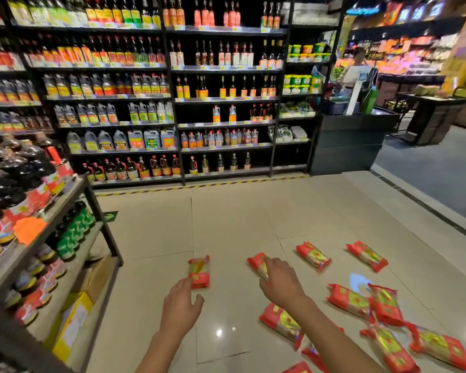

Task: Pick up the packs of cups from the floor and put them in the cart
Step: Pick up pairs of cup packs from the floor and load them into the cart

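Several red packs of cups lie scattered on the tiled floor. My left hand (182, 305) reaches with relaxed fingers toward one pack (199, 270), its fingertips at the pack's near end. My right hand (279, 282) lies over another pack (257, 263), fingers on its top; whether they grip it is unclear. More packs lie farther right (313, 255) (367, 255), and a heap of packs (388, 319) sits at the lower right. No cart is in view.
A low display shelf (73, 200) loaded with dark bottles stands on the left, with boxes under it. Tall shelves of bottles (172, 103) line the back. A dark counter (347, 141) with a scale stands at the right; an aisle opens beyond it.
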Demonstrator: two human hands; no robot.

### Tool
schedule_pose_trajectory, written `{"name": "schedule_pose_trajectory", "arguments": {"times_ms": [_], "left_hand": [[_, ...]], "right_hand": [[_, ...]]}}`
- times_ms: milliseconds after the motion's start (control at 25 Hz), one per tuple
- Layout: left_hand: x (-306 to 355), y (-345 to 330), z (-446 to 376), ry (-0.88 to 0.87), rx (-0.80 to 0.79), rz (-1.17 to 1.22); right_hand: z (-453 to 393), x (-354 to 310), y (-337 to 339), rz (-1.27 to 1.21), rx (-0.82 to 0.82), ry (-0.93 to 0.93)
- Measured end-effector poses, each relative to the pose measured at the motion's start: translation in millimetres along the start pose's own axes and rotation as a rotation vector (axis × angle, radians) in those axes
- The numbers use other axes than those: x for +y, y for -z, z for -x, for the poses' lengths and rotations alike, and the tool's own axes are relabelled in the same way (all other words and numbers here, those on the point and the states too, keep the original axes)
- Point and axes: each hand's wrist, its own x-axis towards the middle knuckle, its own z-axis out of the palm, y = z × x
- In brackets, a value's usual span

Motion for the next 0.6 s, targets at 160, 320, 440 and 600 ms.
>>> {"name": "schedule_pose_trajectory", "arguments": {"times_ms": [160,320,440,600], "left_hand": [[16,5,-135,-0.129,0.032,-0.033],[28,-7,-256,-0.122,-0.019,-0.046],[22,-32,-341,0.034,-0.116,0.051],[-27,-89,-437,0.227,-0.221,0.075]], "right_hand": [[-117,-5,5,0.001,-0.011,-0.039],[-221,8,2,-0.01,-0.05,-0.059],[-303,42,-13,-0.042,-0.114,-0.089],[-415,111,-49,-0.032,-0.235,-0.156]]}}
